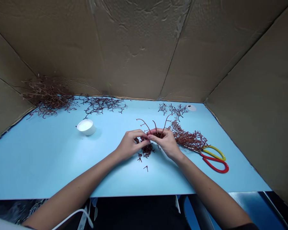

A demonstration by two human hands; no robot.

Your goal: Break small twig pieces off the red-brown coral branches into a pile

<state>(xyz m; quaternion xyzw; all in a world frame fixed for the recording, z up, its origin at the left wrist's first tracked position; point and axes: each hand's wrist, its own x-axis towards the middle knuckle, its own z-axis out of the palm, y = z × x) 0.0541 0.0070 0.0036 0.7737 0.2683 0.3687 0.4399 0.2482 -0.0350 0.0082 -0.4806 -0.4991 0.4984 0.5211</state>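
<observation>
My left hand (pixel 132 143) and my right hand (pixel 166 143) meet over the middle of the light blue table, thumbs and fingertips pinched together. Between them is a reddish-brown branched twig piece (pixel 166 124), its thin curved stems sticking up above the fingers. The exact grip point is hidden by the fingers. Under the hands lies a small heap of short brown twig bits (pixel 147 150). Close to my right wrist, a pile of reddish-brown branched pieces (pixel 190 140) covers part of the scissors (pixel 216 158), which have one yellow and one red handle.
A white cup (pixel 86 127) stands left of my hands on the table (pixel 50 159). A large tangle of brown twigs (pixel 50 95) fills the back left corner, with flatter branched pieces (pixel 103 104) beside it. More small ones (pixel 174 110) lie at the back. Cardboard walls (pixel 134 48) enclose the table.
</observation>
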